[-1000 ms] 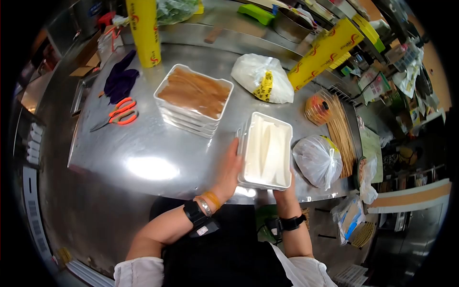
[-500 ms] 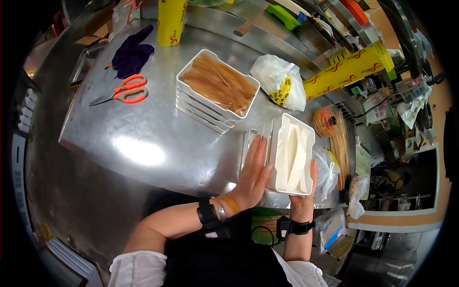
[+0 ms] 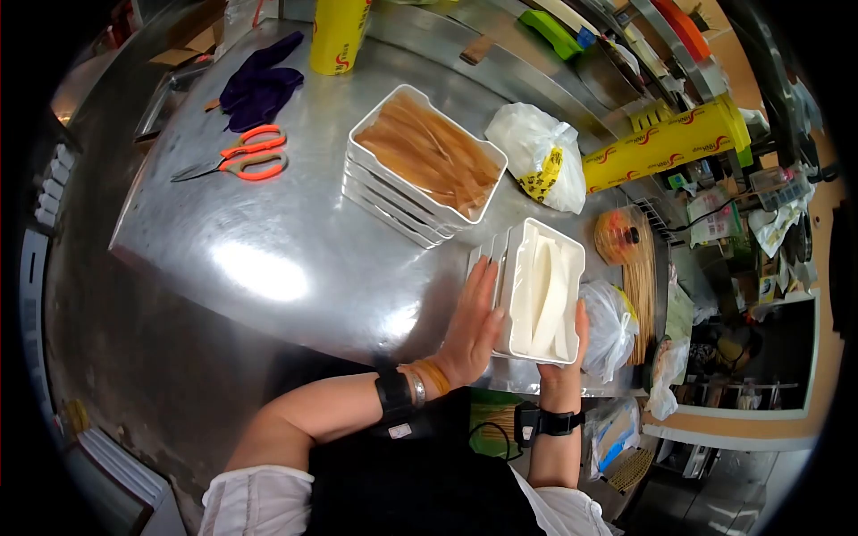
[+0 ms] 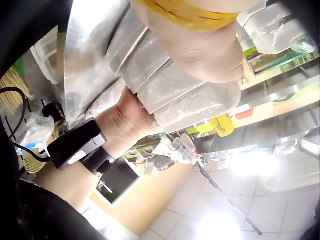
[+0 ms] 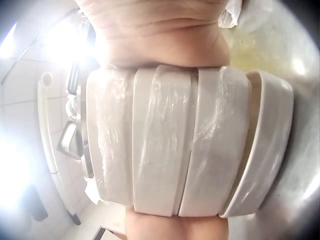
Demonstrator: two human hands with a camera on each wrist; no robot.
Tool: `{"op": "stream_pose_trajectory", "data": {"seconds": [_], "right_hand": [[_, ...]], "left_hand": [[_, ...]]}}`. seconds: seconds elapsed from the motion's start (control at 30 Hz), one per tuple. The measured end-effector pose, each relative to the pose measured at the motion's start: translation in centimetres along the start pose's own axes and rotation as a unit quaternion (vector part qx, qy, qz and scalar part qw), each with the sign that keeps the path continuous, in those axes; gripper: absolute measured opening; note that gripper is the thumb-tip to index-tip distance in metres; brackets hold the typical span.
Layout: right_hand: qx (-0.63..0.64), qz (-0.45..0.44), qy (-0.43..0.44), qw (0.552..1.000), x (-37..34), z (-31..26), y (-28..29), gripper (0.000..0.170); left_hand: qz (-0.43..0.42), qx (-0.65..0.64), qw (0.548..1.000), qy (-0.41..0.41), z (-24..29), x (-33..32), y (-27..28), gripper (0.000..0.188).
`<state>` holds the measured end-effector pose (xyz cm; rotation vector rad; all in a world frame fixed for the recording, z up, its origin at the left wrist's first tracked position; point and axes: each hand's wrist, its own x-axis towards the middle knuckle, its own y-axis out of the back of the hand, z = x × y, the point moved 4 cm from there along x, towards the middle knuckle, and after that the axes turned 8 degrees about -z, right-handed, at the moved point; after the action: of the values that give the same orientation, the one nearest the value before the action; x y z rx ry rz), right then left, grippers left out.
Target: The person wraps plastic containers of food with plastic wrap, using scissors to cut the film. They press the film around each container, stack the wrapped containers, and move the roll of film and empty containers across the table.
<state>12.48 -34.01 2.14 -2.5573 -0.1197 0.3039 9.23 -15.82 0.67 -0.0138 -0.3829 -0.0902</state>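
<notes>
A stack of white plastic trays (image 3: 502,344) stands at the table's front edge between both hands. White strips (image 3: 547,304) lie in the top tray. Clear film covers the tray ends in the right wrist view, where a narrow gap shows above the lowest tray (image 5: 265,150). My left hand (image 3: 469,344) presses the stack's left side with its fingers straight. On the other side, my right hand (image 3: 561,371) supports the near right corner, one straight digit showing along the wall and the others hidden; the left wrist view shows this right hand (image 4: 132,117) against the tray ends.
Behind and left stands another tray stack (image 3: 393,210) topped with brown sheets (image 3: 429,156). Orange-handled scissors (image 3: 250,156) and a purple cloth (image 3: 259,89) lie farther left. White bags (image 3: 541,156), a clear jar (image 3: 617,237) and thin sticks (image 3: 639,295) line the right side.
My left hand has gone from beside the stack to straight fingers pressed on its side. The lowest tray stuck out at the left half a second ago and shows less now. The head view has turned.
</notes>
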Motion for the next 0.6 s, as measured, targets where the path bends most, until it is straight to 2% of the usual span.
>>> {"op": "stream_pose_trajectory", "data": {"seconds": [0.37,0.47,0.5,0.57,0.6], "right_hand": [[0.030,-0.009,0.005,0.999,-0.5,0.5,-0.1,0.058],[0.024,-0.004,0.021,0.999,0.0,0.7,0.3,0.062],[0.003,-0.005,0.006,1.000,-0.2,0.4,0.6,0.064],[-0.036,-0.007,-0.018,0.999,-0.5,-0.3,1.3,0.067],[-0.042,0.008,0.001,0.999,-1.0,-0.6,1.6,0.067]], "left_hand": [[-0.003,0.003,1.000,0.007,-0.3,-0.1,-0.4,0.063],[-0.012,-0.123,0.989,0.076,-1.0,-0.1,0.2,0.063],[-0.028,-0.180,0.974,0.137,-1.2,0.1,1.1,0.062],[-0.001,-0.158,0.976,0.148,-1.5,0.2,2.1,0.062],[-0.005,-0.146,0.981,0.131,-2.0,0.5,2.0,0.062]]}}
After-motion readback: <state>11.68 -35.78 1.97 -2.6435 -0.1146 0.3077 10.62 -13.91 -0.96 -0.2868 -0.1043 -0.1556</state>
